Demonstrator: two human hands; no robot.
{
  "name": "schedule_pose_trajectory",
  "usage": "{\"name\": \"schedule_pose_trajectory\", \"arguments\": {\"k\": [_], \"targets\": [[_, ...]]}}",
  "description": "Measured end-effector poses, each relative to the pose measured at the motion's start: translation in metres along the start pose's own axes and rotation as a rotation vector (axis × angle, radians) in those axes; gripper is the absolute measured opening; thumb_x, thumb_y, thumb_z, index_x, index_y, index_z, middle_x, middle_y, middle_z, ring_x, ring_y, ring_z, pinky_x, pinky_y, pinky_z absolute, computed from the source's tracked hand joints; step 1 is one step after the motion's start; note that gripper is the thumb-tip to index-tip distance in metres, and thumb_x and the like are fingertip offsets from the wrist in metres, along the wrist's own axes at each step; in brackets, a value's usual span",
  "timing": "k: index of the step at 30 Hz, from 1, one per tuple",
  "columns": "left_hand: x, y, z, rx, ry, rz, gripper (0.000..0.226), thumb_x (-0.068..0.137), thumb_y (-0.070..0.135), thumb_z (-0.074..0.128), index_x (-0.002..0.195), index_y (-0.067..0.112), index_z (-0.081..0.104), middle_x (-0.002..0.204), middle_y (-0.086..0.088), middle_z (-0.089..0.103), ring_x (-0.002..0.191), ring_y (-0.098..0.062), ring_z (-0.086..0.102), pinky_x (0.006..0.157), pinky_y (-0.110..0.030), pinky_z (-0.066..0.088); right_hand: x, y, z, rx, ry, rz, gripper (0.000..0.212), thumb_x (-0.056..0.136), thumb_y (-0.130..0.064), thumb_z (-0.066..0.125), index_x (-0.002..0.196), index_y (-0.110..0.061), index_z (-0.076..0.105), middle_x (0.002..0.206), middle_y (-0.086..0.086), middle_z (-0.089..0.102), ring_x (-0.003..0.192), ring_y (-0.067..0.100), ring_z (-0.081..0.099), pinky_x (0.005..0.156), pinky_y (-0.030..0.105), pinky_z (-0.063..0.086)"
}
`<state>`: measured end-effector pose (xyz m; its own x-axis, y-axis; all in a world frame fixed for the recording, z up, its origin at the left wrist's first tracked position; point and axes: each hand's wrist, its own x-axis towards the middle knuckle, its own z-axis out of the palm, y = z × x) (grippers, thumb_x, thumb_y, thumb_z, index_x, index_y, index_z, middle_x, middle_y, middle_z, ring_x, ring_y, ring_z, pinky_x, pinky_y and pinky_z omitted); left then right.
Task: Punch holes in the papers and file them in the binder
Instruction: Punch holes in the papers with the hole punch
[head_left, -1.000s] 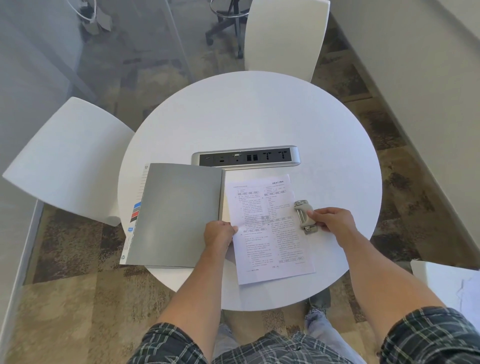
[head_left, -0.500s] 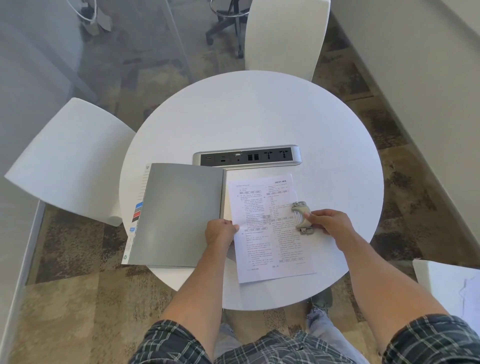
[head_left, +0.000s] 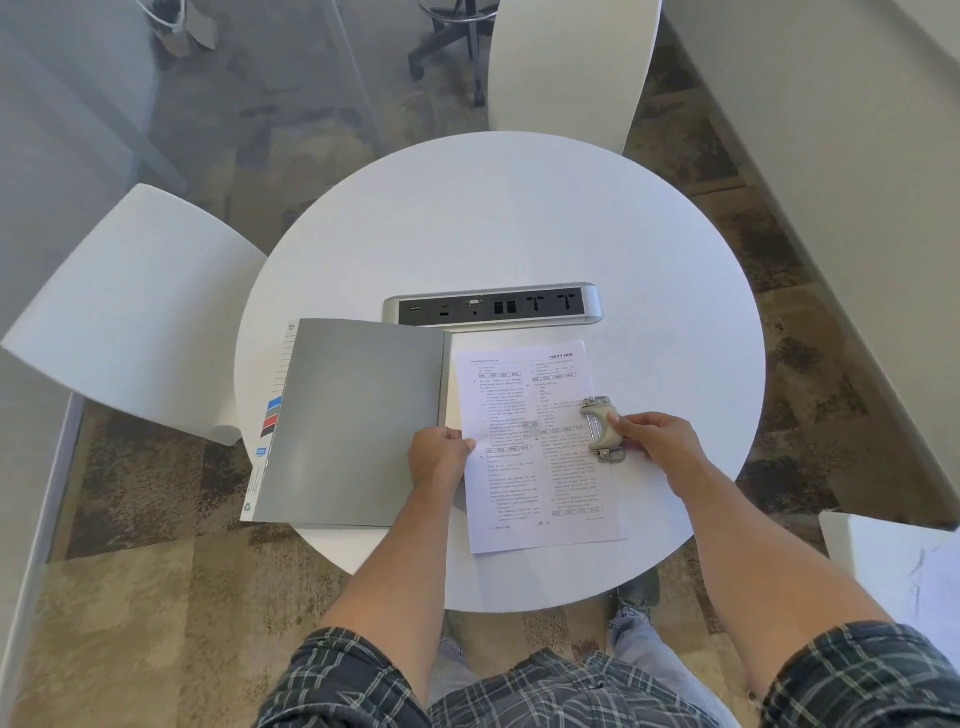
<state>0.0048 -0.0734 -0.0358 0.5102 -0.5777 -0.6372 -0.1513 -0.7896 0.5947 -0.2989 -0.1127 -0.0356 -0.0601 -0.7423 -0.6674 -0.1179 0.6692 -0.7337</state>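
The left hand (head_left: 439, 457) pins the thin, floppy paper (head_left: 524, 457); the right hand (head_left: 652, 441) grips the hole punch (head_left: 601, 428), seemingly over its edge.

Stood on patchy brown and beige carpet (head_left: 156, 597): a round white desk (head_left: 519, 223) with a silver socket strip (head_left: 492, 305) set into its middle. Had two white chairs pulled up, one at the left (head_left: 130, 312), one at the far side (head_left: 566, 67). Ran along the right, a pale wall (head_left: 841, 130).
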Motion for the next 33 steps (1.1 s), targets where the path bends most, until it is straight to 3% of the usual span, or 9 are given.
{"name": "schedule_pose_trajectory", "arguments": {"k": [9, 13, 16, 23, 33], "targets": [[-0.008, 0.013, 0.002, 0.19, 0.072, 0.086, 0.002, 0.084, 0.015, 0.074, 0.085, 0.013, 0.073, 0.082, 0.0, 0.073, 0.077, -0.024, 0.069, 0.069, -0.031, 0.055, 0.003, 0.007, 0.004, 0.001, 0.042, -0.012, 0.044, 0.073, -0.04, 0.094, 0.096, -0.007, 0.077, 0.092, 0.012, 0.082, 0.1, 0.035, 0.077, 0.101, 0.051, 0.056], [-0.008, 0.012, 0.002, 0.221, 0.074, 0.09, 0.004, 0.084, 0.016, 0.076, 0.085, 0.012, 0.074, 0.083, -0.001, 0.074, 0.079, -0.025, 0.07, 0.068, -0.029, 0.054, 0.004, 0.009, 0.009, 0.003, 0.078, -0.025, 0.035, 0.076, -0.037, 0.092, 0.084, -0.009, 0.073, 0.087, 0.015, 0.08, 0.08, 0.027, 0.074, 0.089, 0.045, 0.056], [-0.008, 0.011, 0.001, 0.232, 0.074, 0.093, 0.005, 0.084, 0.017, 0.077, 0.085, 0.013, 0.074, 0.083, 0.0, 0.073, 0.08, -0.025, 0.07, 0.068, -0.03, 0.054, 0.003, 0.011, 0.015, -0.002, 0.112, -0.046, 0.029, 0.082, -0.032, 0.088, 0.072, -0.011, 0.07, 0.071, 0.004, 0.074, 0.071, 0.021, 0.065, 0.078, 0.036, 0.05], [-0.006, 0.011, 0.0, 0.229, 0.069, 0.103, 0.005, 0.082, 0.015, 0.078, 0.084, 0.013, 0.074, 0.085, 0.001, 0.074, 0.081, -0.025, 0.071, 0.071, -0.032, 0.056, 0.0, 0.017, 0.017, -0.043, 0.156, -0.06, 0.032, 0.083, -0.035, 0.086, 0.074, -0.009, 0.07, 0.073, 0.005, 0.076, 0.073, 0.023, 0.068, 0.078, 0.036, 0.05], [-0.007, 0.013, 0.001, 0.24, 0.084, 0.133, 0.012, 0.081, 0.011, 0.079, 0.088, 0.013, 0.07, 0.083, 0.004, 0.068, 0.075, -0.02, 0.064, 0.06, -0.024, 0.043, -0.002, 0.009, 0.013, -0.178, 0.138, -0.06, 0.034, 0.086, -0.039, 0.085, 0.081, -0.009, 0.069, 0.076, 0.004, 0.073, 0.065, 0.015, 0.065, 0.065, 0.027, 0.047]]}}
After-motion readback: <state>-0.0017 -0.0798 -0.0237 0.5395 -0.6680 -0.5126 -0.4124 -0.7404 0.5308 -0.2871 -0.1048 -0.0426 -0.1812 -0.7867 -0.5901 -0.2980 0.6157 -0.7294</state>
